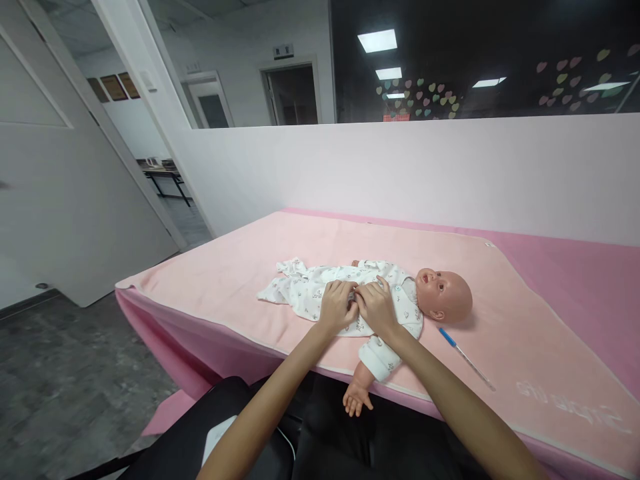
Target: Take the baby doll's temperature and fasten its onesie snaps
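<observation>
A baby doll [447, 297] lies on its back, its head to the right and its mouth open. It wears a white printed romper [313, 287]; one doll arm [361, 385] hangs over the near edge of the table. My left hand [337, 307] and my right hand [376, 305] meet over the doll's middle. Both have curled fingers, pinching the romper's front close together. What exactly lies between the fingertips is hidden.
A thin metal rod with a blue handle [449, 337] rests on the pale pink blanket [520, 340], near the doll's head. Darker pink cloth [585, 273] covers the table beneath. Behind it rises a white wall [400, 173] with windows; a door [65, 173] stands at the left.
</observation>
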Demonstrator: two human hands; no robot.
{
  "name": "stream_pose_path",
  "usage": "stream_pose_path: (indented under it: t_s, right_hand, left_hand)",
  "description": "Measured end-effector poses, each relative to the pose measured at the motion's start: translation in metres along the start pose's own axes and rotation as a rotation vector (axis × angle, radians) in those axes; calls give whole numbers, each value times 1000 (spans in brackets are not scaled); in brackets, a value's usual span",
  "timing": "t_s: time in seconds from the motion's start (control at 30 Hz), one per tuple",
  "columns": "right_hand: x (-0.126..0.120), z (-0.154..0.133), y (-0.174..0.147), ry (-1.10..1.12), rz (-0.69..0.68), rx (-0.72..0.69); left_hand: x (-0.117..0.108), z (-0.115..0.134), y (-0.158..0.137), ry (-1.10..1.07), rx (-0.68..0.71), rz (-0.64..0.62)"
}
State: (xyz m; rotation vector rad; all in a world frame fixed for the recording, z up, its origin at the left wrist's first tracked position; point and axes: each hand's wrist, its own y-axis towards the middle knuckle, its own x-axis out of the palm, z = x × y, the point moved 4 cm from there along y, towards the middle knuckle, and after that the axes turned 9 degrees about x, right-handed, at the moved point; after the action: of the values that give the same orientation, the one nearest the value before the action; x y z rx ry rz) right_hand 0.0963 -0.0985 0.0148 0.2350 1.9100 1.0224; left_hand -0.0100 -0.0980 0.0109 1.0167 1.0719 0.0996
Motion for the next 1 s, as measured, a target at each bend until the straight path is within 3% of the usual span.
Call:
stream_pose_path:
  t_s: [0.53,1.0]
  right_hand:
    - [-3,-1,-1,16,4,2]
    - [-2,-2,-1,-5,17,-6]
  left_hand:
    - [-6,-5,-1,-182,-117,122]
    - [-2,-13,-5,-227,-185,130]
